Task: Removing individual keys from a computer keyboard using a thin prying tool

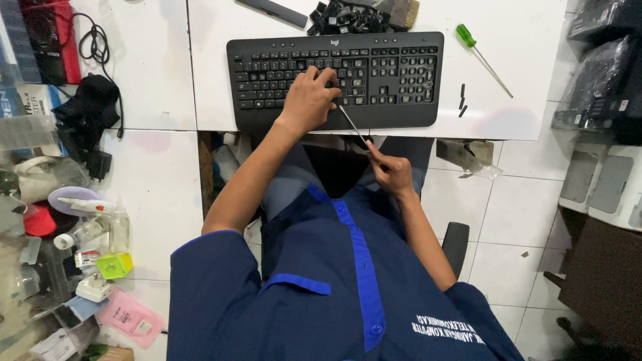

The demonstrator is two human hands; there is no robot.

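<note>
while left hand [309,100] presses one keyboard [334,79], right hand [391,170] grips one screwdriver [353,125].

Repair workshop: keyboard [334,79], loose keycaps [348,18], screwdriver [483,56]

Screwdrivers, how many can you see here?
2. A green-handled screwdriver lies on the white table right of the keyboard. The right hand holds another thin one, its tip at the keys. Others may be hidden.

White table [535,100] beyond both hands, white tiled floor [515,214] below and right of them; a black chair armrest [455,244] near the right elbow; cluttered bench [154,187] left; even lighting
</note>
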